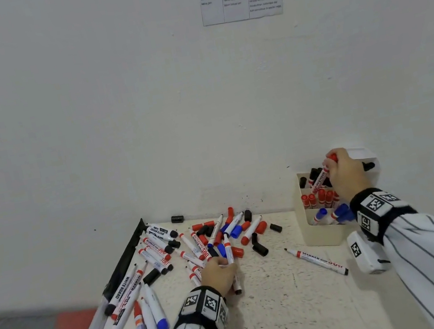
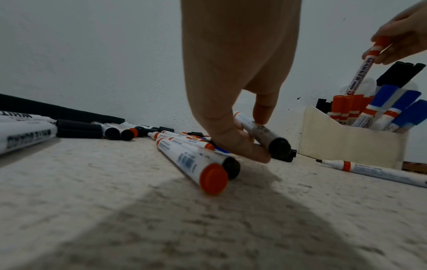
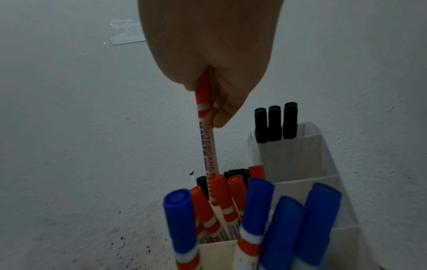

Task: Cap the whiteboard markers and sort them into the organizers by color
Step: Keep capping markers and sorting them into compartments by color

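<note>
My right hand (image 1: 332,167) pinches a capped red marker (image 1: 319,178) by its cap end. The marker hangs nearly upright, and its lower end dips among the red markers in the middle compartment of the cream organizer (image 1: 321,236). In the right wrist view the fingers (image 3: 221,113) grip the red marker (image 3: 209,146) above red caps (image 3: 221,193). Blue markers (image 3: 256,201) fill the front compartment. My left hand (image 1: 224,263) grips an uncapped marker (image 1: 228,248) with a black end plug (image 2: 278,146), held low over the table beside the loose pile.
Several loose markers and red, blue and black caps (image 1: 208,238) lie scattered across the speckled table (image 1: 277,298). An uncapped red marker (image 1: 317,261) lies alone by the organizer. A white organizer (image 3: 289,159) with black markers stands against the wall. A black strip (image 1: 128,258) lines the left edge.
</note>
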Motion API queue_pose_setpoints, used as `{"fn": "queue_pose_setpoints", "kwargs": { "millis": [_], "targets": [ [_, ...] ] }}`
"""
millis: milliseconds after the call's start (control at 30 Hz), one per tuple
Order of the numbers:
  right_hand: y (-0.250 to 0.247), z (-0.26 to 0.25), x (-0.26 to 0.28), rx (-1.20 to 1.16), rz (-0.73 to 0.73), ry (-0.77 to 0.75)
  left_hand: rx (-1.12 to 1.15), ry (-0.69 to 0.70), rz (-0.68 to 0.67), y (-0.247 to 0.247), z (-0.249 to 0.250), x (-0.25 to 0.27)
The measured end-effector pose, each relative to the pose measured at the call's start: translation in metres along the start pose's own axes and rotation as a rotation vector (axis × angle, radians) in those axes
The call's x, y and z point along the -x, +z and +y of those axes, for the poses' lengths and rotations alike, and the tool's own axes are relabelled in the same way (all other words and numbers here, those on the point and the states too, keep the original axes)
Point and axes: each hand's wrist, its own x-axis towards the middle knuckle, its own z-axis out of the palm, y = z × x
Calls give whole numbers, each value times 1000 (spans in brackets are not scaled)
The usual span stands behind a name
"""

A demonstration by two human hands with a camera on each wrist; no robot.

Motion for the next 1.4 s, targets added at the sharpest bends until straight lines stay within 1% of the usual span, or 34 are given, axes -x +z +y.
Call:
{"fn": "queue_pose_setpoints", "kwargs": {
  "millis": [133,233,300,400,467,500,567,633,733,800,867,900,933,1067,1100,1133,1200,1233,1300,1367,1400],
  "targets": [
    [13,6,-4,143,-149,-31,10,-10,-15,0,-4,-3],
    [23,11,-4,129,-137,-27,16,-27,-22,-2,-6,-4],
    [30,16,-3,148,-159,-33,18,-29,-30,-3,-6,-4],
    [39,24,-2,343,-272,10,42,-35,-48,-6,-6,-3],
    [41,25,-1,463,-301,21,53,-43,-62,-7,-5,-3],
    [43,26,-1,488,-290,-6,55,-44,-66,-8,-5,-2],
    [45,30,0,518,-267,-128,63,-42,-67,-9,-4,-1],
    [44,31,1,607,-297,-222,77,-44,-56,-10,-4,0],
    [45,29,0,737,-343,-225,85,-39,-39,-13,-6,0],
    [46,29,-1,698,-370,-235,98,-34,-23,-16,-6,0],
    [46,30,0,628,-428,-260,100,-38,-21,-18,-7,1],
    [45,29,1,634,-448,-264,101,-42,-24,-18,-7,2],
    [44,27,3,662,-448,-254,103,-45,-25,-19,-7,2],
    [45,14,13,834,-355,-228,103,-32,-8,-19,-7,2],
    [47,11,16,822,-325,-252,108,-29,1,-19,-7,2],
    [49,8,18,762,-289,-293,112,-23,10,-19,-7,2],
    [56,0,24,550,-246,-378,114,-13,21,-20,-7,3],
    [61,-4,27,444,-275,-387,118,-8,19,-20,-6,3],
    [74,-15,37,306,-444,-319,127,-1,9,-21,-7,3],
    [91,-23,51,283,-654,-232,123,13,11,-21,-8,4],
    [101,-24,58,320,-759,-204,117,20,16,-21,-8,4]
  ]
}}
